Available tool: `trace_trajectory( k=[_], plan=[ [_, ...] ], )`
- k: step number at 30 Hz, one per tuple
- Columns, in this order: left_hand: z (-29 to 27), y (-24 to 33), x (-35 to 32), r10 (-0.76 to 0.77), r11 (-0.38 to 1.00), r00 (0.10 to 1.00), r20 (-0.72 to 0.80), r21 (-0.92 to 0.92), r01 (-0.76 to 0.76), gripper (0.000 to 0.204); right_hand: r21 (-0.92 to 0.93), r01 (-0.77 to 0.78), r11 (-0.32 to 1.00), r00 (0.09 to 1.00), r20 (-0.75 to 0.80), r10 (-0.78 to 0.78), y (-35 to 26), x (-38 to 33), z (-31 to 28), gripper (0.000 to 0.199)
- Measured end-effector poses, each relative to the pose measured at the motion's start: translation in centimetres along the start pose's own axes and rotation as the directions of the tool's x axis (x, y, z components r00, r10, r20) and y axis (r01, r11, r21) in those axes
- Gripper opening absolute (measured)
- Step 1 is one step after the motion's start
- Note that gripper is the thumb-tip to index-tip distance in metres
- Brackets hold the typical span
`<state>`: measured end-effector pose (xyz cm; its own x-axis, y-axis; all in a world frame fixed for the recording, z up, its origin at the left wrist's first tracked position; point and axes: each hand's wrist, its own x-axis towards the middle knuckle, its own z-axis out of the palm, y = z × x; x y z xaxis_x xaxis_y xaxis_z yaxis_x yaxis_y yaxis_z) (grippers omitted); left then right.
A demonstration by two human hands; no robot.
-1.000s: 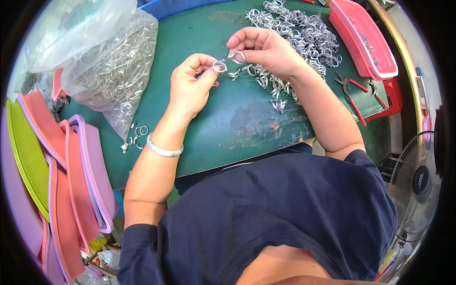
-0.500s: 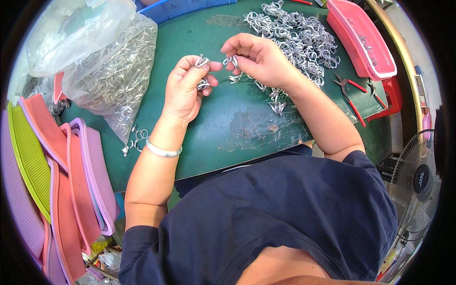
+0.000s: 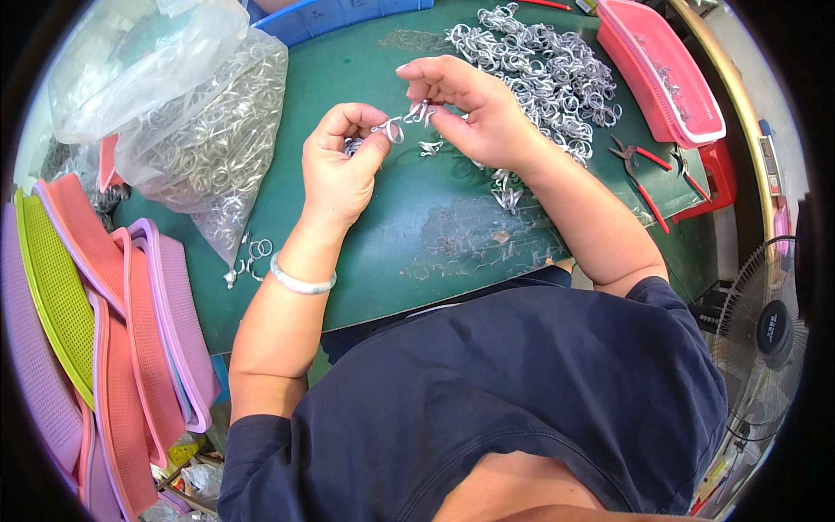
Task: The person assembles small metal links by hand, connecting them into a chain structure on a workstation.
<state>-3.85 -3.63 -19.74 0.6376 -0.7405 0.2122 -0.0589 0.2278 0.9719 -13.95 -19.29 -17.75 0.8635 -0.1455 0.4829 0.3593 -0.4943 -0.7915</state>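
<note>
My left hand (image 3: 341, 170) is closed, and thumb and forefinger pinch a silver metal ring (image 3: 394, 131). More silver metal pieces show in the curl of its fingers, partly hidden. Close by on the right, my right hand (image 3: 477, 109) holds several small silver ring pieces (image 3: 421, 112) between thumb and fingers, its forefinger stretched out above them. The two hands' pieces meet or nearly meet; I cannot tell if they touch. On the green table (image 3: 383, 252) below lies a small loose cluster of rings (image 3: 430, 149). A large heap of silver rings (image 3: 557, 74) spreads behind my right hand.
A clear plastic bag full of rings (image 3: 204, 130) stands at left, with loose rings (image 3: 258, 248) beside it. Coloured plastic baskets (image 3: 156, 322) stack at far left. On the right are a pink basket (image 3: 696, 129), red-handled pliers (image 3: 642, 174) and a fan (image 3: 770, 326). A blue bin (image 3: 339, 17) sits behind.
The ring at my left fingertips has turned and now points toward my right hand. My left fingers have curled in more. My right hand has risen slightly, its forefinger lifted.
</note>
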Motion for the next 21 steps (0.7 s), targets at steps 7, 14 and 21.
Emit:
trace_trajectory(
  k=[7, 14, 21],
  plan=[
    [0.5, -0.2, 0.0, 0.124, 0.991, 0.992, -0.01, 0.05, -0.123, 0.008, -0.081, 0.066, 0.995, 0.998, 0.0, -0.067, -0.2, 0.1, 0.2, 0.044],
    [0.8, 0.3, -0.1, -0.285, 0.898, 0.945, 0.162, -0.3, 0.322, 0.013, -0.101, 0.081, 0.992, 0.997, 0.002, -0.081, -0.1, 0.0, 0.7, 0.044],
    [-0.1, -0.4, 0.5, -0.375, 0.593, 0.865, 0.333, -0.631, 0.5, 0.025, 0.0, 0.024, 1.0, 1.0, 0.018, -0.024, -0.2, 0.0, 1.1, 0.041]
  ],
)
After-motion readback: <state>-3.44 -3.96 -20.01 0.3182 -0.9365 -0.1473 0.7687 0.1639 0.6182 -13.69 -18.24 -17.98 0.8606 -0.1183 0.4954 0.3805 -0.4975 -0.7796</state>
